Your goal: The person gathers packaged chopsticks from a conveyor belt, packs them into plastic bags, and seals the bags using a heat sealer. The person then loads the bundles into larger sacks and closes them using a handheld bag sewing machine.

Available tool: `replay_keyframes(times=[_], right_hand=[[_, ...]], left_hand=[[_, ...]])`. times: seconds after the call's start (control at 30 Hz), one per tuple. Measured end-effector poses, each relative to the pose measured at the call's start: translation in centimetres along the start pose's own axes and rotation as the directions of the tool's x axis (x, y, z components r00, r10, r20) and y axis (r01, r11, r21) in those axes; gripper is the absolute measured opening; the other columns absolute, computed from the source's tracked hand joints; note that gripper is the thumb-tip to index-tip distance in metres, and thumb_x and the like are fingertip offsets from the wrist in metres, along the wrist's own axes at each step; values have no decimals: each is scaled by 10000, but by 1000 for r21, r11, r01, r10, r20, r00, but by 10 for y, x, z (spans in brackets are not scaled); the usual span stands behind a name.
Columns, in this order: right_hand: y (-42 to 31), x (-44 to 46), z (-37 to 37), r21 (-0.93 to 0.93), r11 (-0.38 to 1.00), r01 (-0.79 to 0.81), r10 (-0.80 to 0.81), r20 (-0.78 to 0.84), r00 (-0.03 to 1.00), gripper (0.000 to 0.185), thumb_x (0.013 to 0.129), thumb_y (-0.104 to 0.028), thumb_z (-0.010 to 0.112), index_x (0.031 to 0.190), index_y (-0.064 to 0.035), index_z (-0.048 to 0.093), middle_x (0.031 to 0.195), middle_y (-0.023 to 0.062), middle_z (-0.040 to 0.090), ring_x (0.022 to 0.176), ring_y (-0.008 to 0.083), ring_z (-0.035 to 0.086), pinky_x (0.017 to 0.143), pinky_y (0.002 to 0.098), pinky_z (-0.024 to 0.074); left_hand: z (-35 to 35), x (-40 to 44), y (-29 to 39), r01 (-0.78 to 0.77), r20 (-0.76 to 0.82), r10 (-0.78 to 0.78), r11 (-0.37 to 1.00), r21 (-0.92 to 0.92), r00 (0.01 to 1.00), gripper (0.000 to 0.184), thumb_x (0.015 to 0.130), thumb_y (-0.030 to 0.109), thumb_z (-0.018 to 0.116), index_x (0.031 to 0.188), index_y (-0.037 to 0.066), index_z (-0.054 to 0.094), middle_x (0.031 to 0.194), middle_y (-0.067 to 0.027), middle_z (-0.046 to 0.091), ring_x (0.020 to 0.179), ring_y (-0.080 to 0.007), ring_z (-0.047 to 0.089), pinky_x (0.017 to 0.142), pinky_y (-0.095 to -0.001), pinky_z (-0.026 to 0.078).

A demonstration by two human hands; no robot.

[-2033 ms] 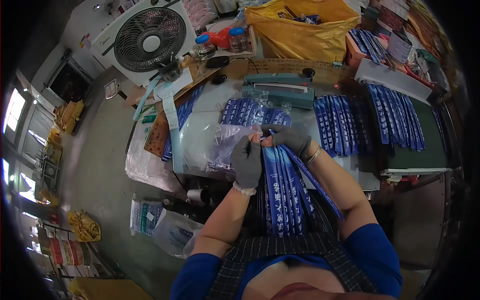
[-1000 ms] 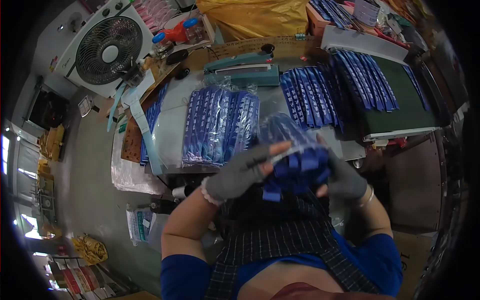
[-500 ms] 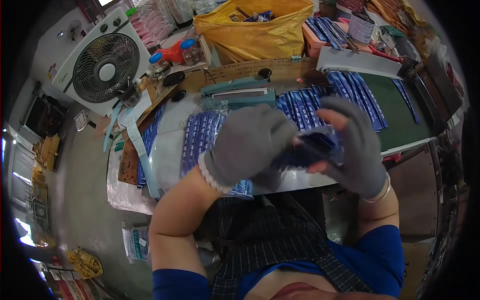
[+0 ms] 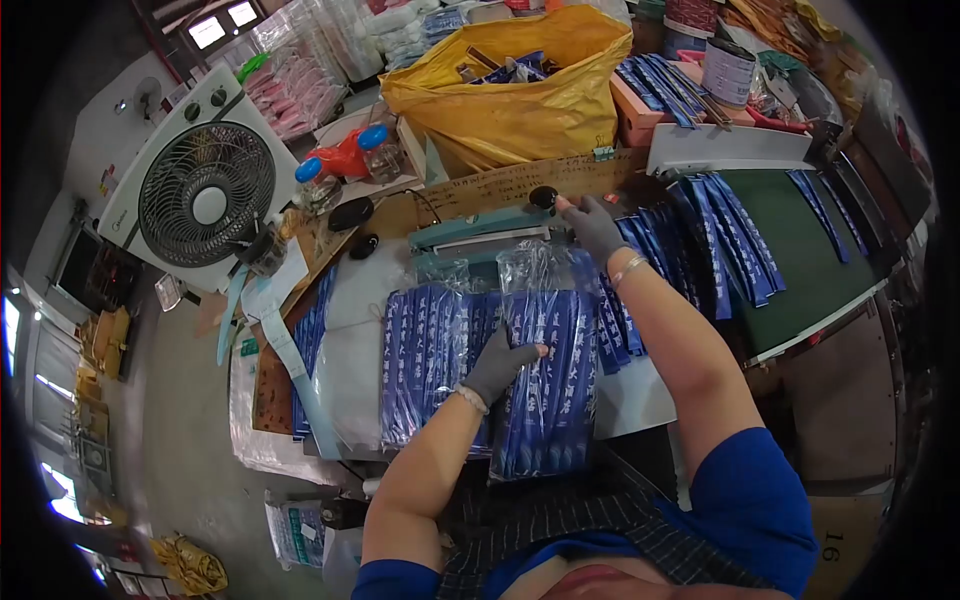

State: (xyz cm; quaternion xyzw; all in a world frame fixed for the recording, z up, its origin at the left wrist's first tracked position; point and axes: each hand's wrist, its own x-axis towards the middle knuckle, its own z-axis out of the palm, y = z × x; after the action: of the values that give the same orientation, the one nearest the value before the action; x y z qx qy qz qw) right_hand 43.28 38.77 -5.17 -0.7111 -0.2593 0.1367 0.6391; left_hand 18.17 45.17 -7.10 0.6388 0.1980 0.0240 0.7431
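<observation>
Left hand (image 4: 503, 368), gray-gloved, thumb laid over the left side of a clear-bagged bundle of blue packets (image 4: 548, 400) at the desk's (image 4: 638, 402) front edge; fingers partly hidden, so cannot tell whether its grip is closed on the bag. Right hand (image 4: 597, 232) reaches toward the back edge, fingertips at or just beside the black knob (image 4: 542, 197) of a teal device (image 4: 478, 232), contact and grip unclear. Second bagged bundle (image 4: 430, 365) just left of the first; loose blue packets (image 4: 662, 240) toward the desk's right edge.
</observation>
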Motion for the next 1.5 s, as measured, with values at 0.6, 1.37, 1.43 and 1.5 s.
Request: replay_keyframes(times=[0.6,1.37,1.43,1.5], right_hand=[[49,33,42,356,925,135,-115,-78,990,296,868,-267,583,1005,-6,612,879,78,630,846,160,573,795,280,449],[35,-54,-137,-814,375,-444,214,-390,896,1023,783,-738,447,1384,78,309,1327,297,445,1220,391,465,1000,445,377],[50,-28,-159,-739,428,-520,384,-371,845,988,782,-729,459,1349,75,375,1210,290,549,1119,380,559,931,425,443],[75,-12,-163,-584,563,-584,434,-393,811,984,739,-724,525,1305,75,433,1112,287,602,1052,391,594,903,415,464]], left_hand=[[14,33,35,-346,161,595,210,915,787,731,764,395,673,1390,137,397,1431,-197,329,1334,-430,256,1097,-521,212],[112,156,-26,74,-188,62,765,640,980,1098,701,615,665,1392,-117,227,1396,-334,328,1299,-424,357,1066,-412,315],[117,159,-22,124,-248,54,751,649,967,1118,689,613,677,1399,-113,208,1389,-340,335,1297,-431,356,1072,-413,309],[115,163,-20,97,-243,58,811,577,968,1115,683,596,701,1393,-116,218,1376,-348,350,1305,-408,361,1071,-407,311]])
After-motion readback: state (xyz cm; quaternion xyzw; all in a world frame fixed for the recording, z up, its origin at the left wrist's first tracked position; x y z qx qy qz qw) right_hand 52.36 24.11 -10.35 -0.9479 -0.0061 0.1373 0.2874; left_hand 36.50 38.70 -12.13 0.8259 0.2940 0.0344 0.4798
